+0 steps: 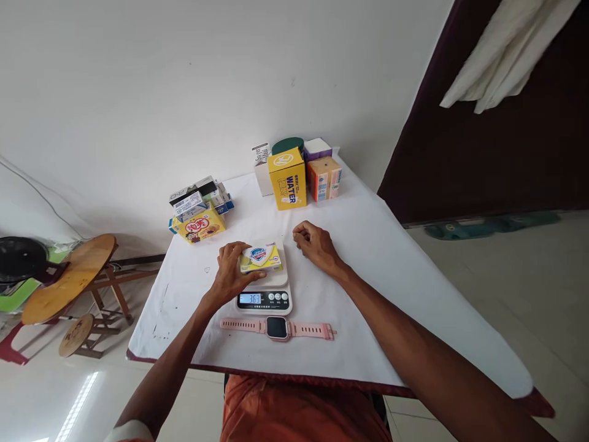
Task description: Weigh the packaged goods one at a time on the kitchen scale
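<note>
My left hand (232, 268) grips a yellow-and-white soap box (260, 258) by its left end, thumb along the near side and fingers at the far side. The box is over the platform of a white digital kitchen scale (286, 294); whether it presses on the platform I cannot tell. The lit display seems to read 363. To the right of the scale, my right hand (316, 244) rests on the white cloth with its fingers curled in, and nothing shows in them. A pink-strapped smartwatch (277, 328) lies flat in front of the scale.
Several small cartons, among them a yellow snack box (201, 226), are piled at the left. At the back stand a yellow WATER box (288, 181), an orange tissue pack (324, 179) and a green round lid (288, 145). The table edge (322, 382) is near my body.
</note>
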The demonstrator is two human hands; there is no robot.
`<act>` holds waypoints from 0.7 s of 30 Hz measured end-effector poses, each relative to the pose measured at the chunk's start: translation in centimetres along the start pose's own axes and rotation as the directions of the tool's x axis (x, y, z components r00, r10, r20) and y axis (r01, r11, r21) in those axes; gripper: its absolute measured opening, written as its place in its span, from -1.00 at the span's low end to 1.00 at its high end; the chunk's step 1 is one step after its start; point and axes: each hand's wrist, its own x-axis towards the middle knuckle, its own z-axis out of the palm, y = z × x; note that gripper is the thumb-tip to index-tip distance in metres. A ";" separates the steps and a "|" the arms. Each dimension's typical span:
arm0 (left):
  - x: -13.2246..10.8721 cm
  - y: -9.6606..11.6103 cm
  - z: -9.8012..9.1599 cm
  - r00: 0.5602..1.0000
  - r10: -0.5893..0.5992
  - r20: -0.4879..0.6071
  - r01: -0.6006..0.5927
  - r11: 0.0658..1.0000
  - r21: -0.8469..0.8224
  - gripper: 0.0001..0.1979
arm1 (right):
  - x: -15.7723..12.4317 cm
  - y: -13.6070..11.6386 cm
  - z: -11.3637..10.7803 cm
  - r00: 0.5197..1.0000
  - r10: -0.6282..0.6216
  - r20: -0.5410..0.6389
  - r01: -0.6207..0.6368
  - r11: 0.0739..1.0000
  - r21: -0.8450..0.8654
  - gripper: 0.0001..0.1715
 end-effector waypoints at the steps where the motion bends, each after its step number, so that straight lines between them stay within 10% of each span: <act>1: 0.0 -0.2 -0.1 1.000 -0.006 0.006 0.006 1.000 0.010 -0.33 | 0.0 0.0 0.0 1.000 0.002 0.003 -0.002 1.000 0.001 -0.88; 9: 0.3 0.5 -1.2 0.998 0.059 0.004 -0.059 0.993 0.099 -0.08 | 0.0 -0.1 -0.1 1.000 0.011 0.008 -0.011 1.000 0.015 -0.90; 21: 2.4 1.1 -2.3 0.989 0.114 0.096 -0.122 0.989 0.085 -0.46 | 0.0 -0.4 -0.3 0.994 0.100 -0.050 -0.091 0.984 0.154 -0.91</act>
